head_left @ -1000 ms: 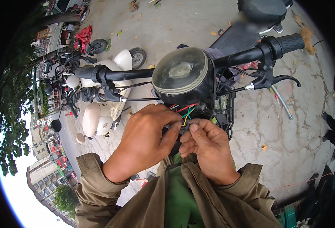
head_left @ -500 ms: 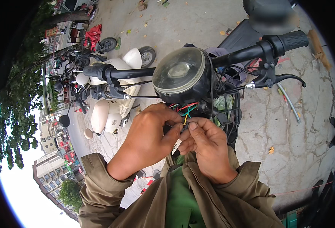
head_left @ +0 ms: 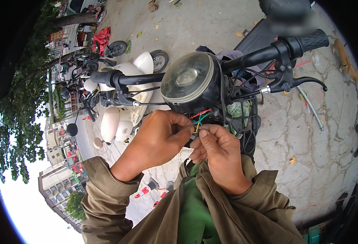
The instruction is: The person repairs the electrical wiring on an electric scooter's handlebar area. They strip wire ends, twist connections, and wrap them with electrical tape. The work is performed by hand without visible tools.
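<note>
Wires: red, green and yellow, pinched between our fingertips just under the headlight.
Left hand: curled closed on them from the left.
Right hand: pinching them too.
Headlight: round, directly above.
Handlebar: beyond.

Glossy clear-lensed headlight in matt black, probably plastic housing; ribbed rubber grip; rough concrete ground.

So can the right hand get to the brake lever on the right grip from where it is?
Probably yes. The right hand is busy at the coloured wires under the headlight, but open space lies between it and the brake lever; it would have to let go first.
</note>
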{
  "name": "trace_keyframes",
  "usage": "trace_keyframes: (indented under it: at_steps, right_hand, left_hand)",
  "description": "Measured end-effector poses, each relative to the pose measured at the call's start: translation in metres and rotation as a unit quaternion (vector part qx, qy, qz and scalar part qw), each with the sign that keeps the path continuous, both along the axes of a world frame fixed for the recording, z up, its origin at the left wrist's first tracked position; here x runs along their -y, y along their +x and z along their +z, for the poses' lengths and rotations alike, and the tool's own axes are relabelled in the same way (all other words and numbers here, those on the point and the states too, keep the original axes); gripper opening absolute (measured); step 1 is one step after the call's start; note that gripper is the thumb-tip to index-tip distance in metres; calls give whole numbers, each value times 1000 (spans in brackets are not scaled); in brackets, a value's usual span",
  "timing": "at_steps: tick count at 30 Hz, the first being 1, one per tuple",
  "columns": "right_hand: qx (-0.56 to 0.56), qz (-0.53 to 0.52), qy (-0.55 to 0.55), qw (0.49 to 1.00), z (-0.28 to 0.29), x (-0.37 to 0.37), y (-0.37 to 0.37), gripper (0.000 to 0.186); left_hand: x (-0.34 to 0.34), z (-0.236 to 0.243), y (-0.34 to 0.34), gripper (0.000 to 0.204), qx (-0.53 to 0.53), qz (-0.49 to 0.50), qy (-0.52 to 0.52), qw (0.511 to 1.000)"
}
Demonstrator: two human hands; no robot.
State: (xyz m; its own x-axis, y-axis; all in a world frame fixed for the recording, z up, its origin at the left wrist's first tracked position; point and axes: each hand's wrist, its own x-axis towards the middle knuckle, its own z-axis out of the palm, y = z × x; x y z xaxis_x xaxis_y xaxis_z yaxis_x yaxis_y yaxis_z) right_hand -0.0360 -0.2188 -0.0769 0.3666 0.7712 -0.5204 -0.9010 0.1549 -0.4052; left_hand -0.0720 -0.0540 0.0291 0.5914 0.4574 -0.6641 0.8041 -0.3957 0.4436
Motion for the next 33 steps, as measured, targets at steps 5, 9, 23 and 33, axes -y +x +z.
trace_keyframes:
  at_steps: [5, 9, 23, 33]
  right_hand:
    - [7, 1, -3, 1000, 0, -1, 0, 28]
    - [9, -5, 2, 1000, 1, -1, 1, 28]
    - [-39, -16, 34, 999, 0, 3, 5, 25]
    - [-31, 1, 23, 999, 1, 9, 7, 30]
  left_hand:
    - [0, 1, 3, 21, -6, 21, -24, 999]
    - [-1, -1, 2, 17, -17, 40, -45, 998]
    - [28, 7, 2, 12, 85, -247, 221, 940]
    - [12, 8, 5, 11, 26, -60, -24, 998]
